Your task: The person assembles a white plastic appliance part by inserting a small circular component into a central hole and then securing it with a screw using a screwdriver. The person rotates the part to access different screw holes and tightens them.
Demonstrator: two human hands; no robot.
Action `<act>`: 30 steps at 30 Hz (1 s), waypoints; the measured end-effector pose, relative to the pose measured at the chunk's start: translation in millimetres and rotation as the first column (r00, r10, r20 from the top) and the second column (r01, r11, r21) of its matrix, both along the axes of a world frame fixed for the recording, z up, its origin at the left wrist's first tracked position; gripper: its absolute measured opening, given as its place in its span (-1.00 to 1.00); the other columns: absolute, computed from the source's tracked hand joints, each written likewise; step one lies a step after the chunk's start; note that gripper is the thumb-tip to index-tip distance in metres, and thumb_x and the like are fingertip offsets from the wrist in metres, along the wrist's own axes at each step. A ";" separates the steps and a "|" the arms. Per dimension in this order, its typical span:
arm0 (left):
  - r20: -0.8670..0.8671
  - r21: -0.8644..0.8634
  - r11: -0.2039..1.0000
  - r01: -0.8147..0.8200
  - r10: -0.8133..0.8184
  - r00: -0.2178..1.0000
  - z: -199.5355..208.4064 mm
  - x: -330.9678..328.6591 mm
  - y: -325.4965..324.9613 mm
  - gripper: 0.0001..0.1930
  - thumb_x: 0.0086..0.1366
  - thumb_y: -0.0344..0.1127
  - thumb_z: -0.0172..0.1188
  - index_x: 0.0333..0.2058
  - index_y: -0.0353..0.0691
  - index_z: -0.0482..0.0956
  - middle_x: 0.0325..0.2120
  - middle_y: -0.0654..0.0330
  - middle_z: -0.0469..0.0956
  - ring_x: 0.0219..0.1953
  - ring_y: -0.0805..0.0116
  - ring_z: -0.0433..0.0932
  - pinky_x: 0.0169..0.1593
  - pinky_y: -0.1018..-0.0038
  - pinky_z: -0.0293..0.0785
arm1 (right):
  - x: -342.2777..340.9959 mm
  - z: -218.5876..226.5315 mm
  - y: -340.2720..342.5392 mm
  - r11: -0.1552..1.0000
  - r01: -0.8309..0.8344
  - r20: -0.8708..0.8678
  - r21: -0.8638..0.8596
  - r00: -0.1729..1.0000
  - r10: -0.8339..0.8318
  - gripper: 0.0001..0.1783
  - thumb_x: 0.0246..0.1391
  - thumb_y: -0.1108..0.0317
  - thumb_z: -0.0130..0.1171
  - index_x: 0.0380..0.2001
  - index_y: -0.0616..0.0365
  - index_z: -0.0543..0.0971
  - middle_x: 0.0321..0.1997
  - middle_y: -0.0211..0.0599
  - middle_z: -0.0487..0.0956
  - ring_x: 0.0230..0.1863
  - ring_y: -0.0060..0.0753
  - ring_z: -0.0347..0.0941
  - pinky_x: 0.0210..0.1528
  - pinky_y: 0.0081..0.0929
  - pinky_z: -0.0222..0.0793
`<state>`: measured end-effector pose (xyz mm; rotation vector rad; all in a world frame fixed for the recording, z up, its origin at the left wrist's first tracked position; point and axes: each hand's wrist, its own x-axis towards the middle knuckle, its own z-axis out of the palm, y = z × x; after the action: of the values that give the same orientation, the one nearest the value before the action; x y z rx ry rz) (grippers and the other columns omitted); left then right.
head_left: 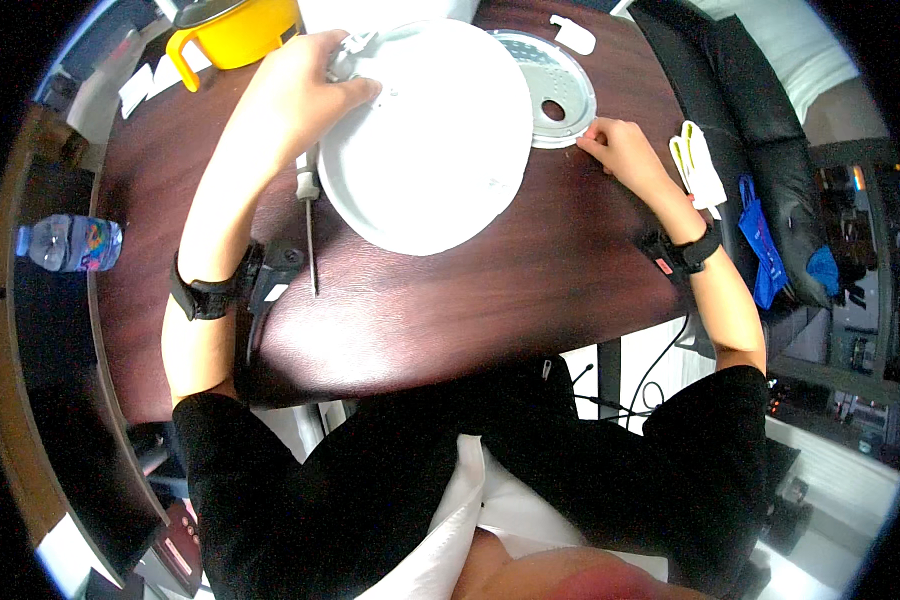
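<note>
My left hand (320, 85) is closed on the rim of a large white round cover (430, 150), thumb lying on its face. A small white plastic fitting (355, 52) sticks out between thumb and fingers. Partly behind the cover lies a silvery round metal plate (567, 88) with small perforations and a larger dark hole. My right hand (622, 152) is closed in a pinch right by the plate's near right rim; anything between its fingertips is too small to make out. A screwdriver (309, 205) with a grey handle lies on the table left of the cover, shaft pointing toward me.
On the dark wood table (450, 320) a yellow pot (232, 35) stands far left. At the far right are a white plastic piece (573, 35) and, by the edge, folded white gloves (698, 165). A water bottle (70, 243) lies beyond the left edge. A blue strap (762, 245) hangs at right.
</note>
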<state>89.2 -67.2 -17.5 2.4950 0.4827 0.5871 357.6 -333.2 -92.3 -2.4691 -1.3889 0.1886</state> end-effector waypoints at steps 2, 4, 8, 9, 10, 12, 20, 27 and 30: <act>0.017 0.006 1.000 -0.002 0.002 1.000 0.2 -0.4 -1.7 -0.51 0.02 -0.22 0.27 -0.10 -0.41 0.49 -0.37 -0.14 0.57 -0.29 0.10 0.61 -0.15 0.36 0.50 | -1.4 -0.4 -1.7 0.999 -0.033 0.066 0.013 0.997 0.032 -0.80 -0.02 0.32 0.18 -0.46 0.28 0.56 -0.51 0.02 0.55 -0.45 0.00 0.52 -0.35 -0.27 0.41; 0.021 0.007 1.000 -0.011 0.011 1.000 2.3 -0.3 -4.7 -0.53 0.02 -0.24 0.26 -0.11 -0.41 0.50 -0.37 -0.14 0.57 -0.29 0.11 0.61 -0.15 0.36 0.50 | -1.5 -1.2 -4.1 0.996 -0.083 0.141 0.029 0.987 0.078 -0.81 -0.01 0.34 0.17 -0.44 0.27 0.57 -0.49 0.03 0.55 -0.40 0.04 0.51 -0.31 -0.24 0.41; 0.016 0.020 1.000 0.008 -0.008 1.000 1.0 -0.2 -3.4 -0.54 0.04 -0.23 0.27 -0.11 -0.39 0.48 -0.41 -0.03 0.59 -0.35 0.25 0.62 -0.22 0.43 0.50 | -4.5 12.0 -3.5 0.994 -0.085 0.109 0.074 0.991 0.077 -0.82 0.01 0.33 0.16 -0.43 0.26 0.57 -0.50 0.00 0.55 -0.43 -0.04 0.53 -0.36 -0.30 0.40; 0.005 0.006 1.000 -0.002 0.002 1.000 1.0 -0.4 -2.4 -0.53 0.04 -0.23 0.26 -0.10 -0.40 0.48 -0.38 -0.06 0.58 -0.34 0.21 0.62 -0.20 0.41 0.51 | -10.5 21.2 0.8 0.995 -0.061 0.076 0.076 0.996 0.055 -0.82 0.01 0.33 0.16 -0.43 0.26 0.57 -0.50 -0.01 0.55 -0.43 -0.07 0.53 -0.37 -0.32 0.39; -0.006 -0.008 1.000 -0.011 0.011 1.000 0.6 -0.2 -1.5 -0.52 0.05 -0.24 0.25 -0.08 -0.41 0.47 -0.35 -0.10 0.58 -0.33 0.17 0.62 -0.18 0.39 0.52 | -18.0 31.0 5.1 0.996 -0.037 0.044 0.077 0.998 0.034 -0.82 0.02 0.33 0.16 -0.42 0.26 0.57 -0.51 -0.02 0.55 -0.44 -0.09 0.54 -0.38 -0.34 0.39; -0.017 -0.035 0.999 -0.006 0.005 1.000 -1.9 1.5 -1.8 -0.52 0.05 -0.25 0.23 -0.07 -0.42 0.47 -0.32 -0.14 0.57 -0.31 0.13 0.63 -0.16 0.37 0.54 | -44.0 49.6 12.6 0.978 -0.082 0.021 0.192 0.997 0.080 -0.83 0.04 0.33 0.16 -0.41 0.24 0.56 -0.57 -0.19 0.52 -0.55 -0.35 0.46 -0.48 -0.48 0.31; 0.013 0.009 1.000 -0.002 0.001 1.000 6.7 -3.9 -6.5 -0.56 0.03 -0.25 0.28 -0.14 -0.40 0.49 -0.40 -0.04 0.59 -0.36 0.26 0.62 -0.26 0.43 0.51 | -134.2 61.3 96.3 0.752 -0.439 0.034 0.492 0.873 0.487 -0.86 0.05 0.35 0.17 -0.41 0.21 0.54 -0.65 -0.33 0.47 -0.68 -0.58 0.34 -0.59 -0.59 0.22; 0.042 0.019 1.000 0.018 -0.018 0.999 2.5 -2.5 -4.3 -0.53 0.01 -0.24 0.26 -0.13 -0.44 0.50 -0.38 -0.23 0.55 -0.28 0.01 0.59 -0.17 0.32 0.49 | -145.4 53.9 122.9 0.722 -0.436 0.147 0.538 0.891 0.428 -0.88 -0.03 0.32 0.19 -0.43 0.12 0.55 -0.57 -0.23 0.53 -0.53 -0.26 0.48 -0.44 -0.37 0.36; 0.044 0.081 0.997 -0.004 0.000 0.999 9.4 -4.2 -9.8 -0.54 0.01 -0.25 0.26 -0.14 -0.44 0.50 -0.38 -0.24 0.54 -0.27 0.00 0.59 -0.16 0.31 0.48 | -144.4 55.4 122.2 0.706 -0.476 0.209 0.525 0.876 0.435 -0.89 0.00 0.34 0.18 -0.41 0.13 0.55 -0.59 -0.25 0.51 -0.60 -0.35 0.44 -0.50 -0.46 0.30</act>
<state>85.0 -77.0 -8.1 2.5530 0.4527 0.6733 213.2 -211.0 -36.9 -1.6307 -1.7615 -0.1919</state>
